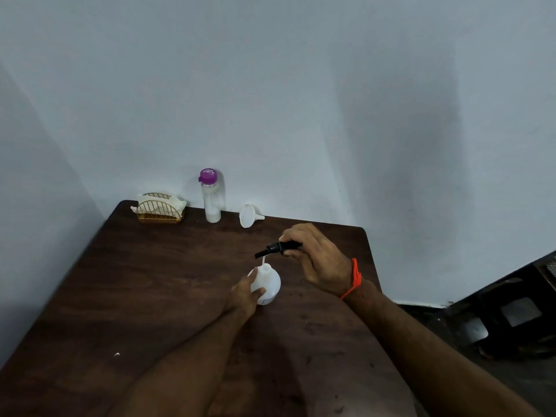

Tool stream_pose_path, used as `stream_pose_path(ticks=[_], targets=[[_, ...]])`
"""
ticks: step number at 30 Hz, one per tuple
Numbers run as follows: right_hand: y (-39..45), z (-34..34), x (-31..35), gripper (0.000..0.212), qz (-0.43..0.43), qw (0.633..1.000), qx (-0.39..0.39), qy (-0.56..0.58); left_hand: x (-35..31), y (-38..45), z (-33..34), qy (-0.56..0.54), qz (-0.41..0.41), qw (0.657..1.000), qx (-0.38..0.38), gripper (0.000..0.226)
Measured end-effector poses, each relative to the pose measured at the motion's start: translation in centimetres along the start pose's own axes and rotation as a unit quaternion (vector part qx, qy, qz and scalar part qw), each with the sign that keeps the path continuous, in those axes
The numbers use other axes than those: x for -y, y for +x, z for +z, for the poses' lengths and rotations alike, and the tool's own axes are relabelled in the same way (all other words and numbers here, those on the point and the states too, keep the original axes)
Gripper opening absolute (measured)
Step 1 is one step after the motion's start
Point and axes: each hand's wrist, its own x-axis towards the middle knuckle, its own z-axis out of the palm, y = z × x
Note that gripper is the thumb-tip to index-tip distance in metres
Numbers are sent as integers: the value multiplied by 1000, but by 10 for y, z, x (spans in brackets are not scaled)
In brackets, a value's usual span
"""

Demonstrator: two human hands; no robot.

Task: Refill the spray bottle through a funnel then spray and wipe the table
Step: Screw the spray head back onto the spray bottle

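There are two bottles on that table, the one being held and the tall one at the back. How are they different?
The spray bottle is squat, round and opaque white; the tall bottle is slim and clear, with white contents low inside. The spray bottle is open, its black spray head lifted off by the right hand, while the tall bottle keeps its purple cap on. The left hand steadies the spray bottle; the tall bottle stands untouched. Both stand upright on the table.

A dark brown wooden table [150, 281] stands pushed into a corner of pale bluish walls [301, 100]. At the right, dark furniture [511, 311], perhaps stools, sits in shadow.
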Motion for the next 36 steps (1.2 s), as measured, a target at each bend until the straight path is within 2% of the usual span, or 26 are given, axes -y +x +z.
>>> stream_pose_path(ticks=[5,7,8,11,17,23,30,33,36], targets=[[-51,15,-40,21,134,990,38,-34,0,0,0,1,-2,1000,6,67],[-35,8,-26,28,105,993,7,-44,0,0,0,0,-5,1000,6,67],[-25,3,-18,30,77,997,22,-25,1,1,0,-1,-4,1000,6,67],[-14,-1,-9,19,-3,1000,-10,-17,1,1,0,8,-4,1000,7,67],[-20,-1,-14,23,-14,1000,-14,-10,1,0,1,-2,-4,1000,3,66],[-30,6,-16,19,-15,999,49,11,0,0,2,-12,-16,1000,-4,63],[-19,33,-28,25,138,983,104,60,-1,-1,4,-38,-17,999,-14,61],[-7,52,-38,29,231,963,106,94,0,-1,2,-22,-3,1000,-2,66],[0,67,-49,29,286,948,99,94,1,0,2,-21,-6,1000,3,67]])
